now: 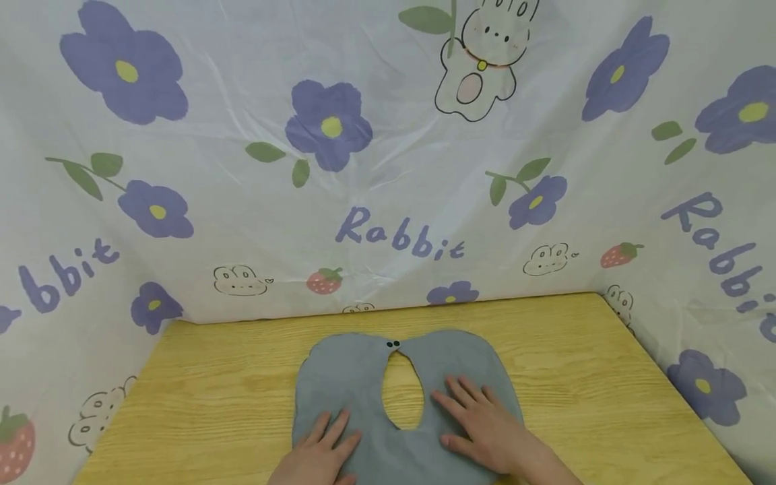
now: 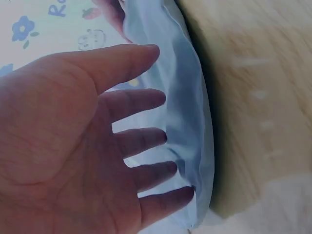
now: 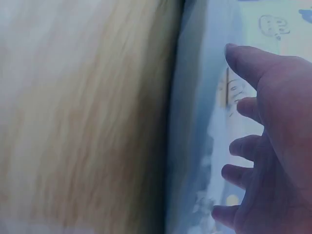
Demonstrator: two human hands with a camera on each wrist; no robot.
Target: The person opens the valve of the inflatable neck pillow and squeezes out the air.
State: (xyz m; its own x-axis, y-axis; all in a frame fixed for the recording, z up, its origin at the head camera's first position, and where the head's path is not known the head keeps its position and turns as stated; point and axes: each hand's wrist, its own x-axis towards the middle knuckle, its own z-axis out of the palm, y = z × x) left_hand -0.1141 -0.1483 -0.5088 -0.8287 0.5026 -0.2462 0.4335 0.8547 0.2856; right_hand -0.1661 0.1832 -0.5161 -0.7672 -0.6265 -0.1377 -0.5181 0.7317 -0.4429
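Note:
A grey-blue cloth bib [image 1: 364, 384] lies spread on the wooden table, its oval neck opening in the middle. Two dark snaps [image 1: 393, 344] join the neck ends at the far side. My left hand [image 1: 318, 451] rests on the bib's near left part with fingers spread. On the right half, my right hand [image 1: 485, 428] lies with its fingers extended over the cloth. In the left wrist view the fingertips touch the bib [image 2: 183, 112] near its edge. The right wrist view shows the bib [image 3: 192, 131] beside the straight fingers. The near edge of the bib is out of the head view.
The light wooden table [image 1: 230, 377] extends on both sides of the bib. A white curtain [image 1: 388, 182] printed with purple flowers, rabbits and strawberries hangs behind the table and along its left and right sides.

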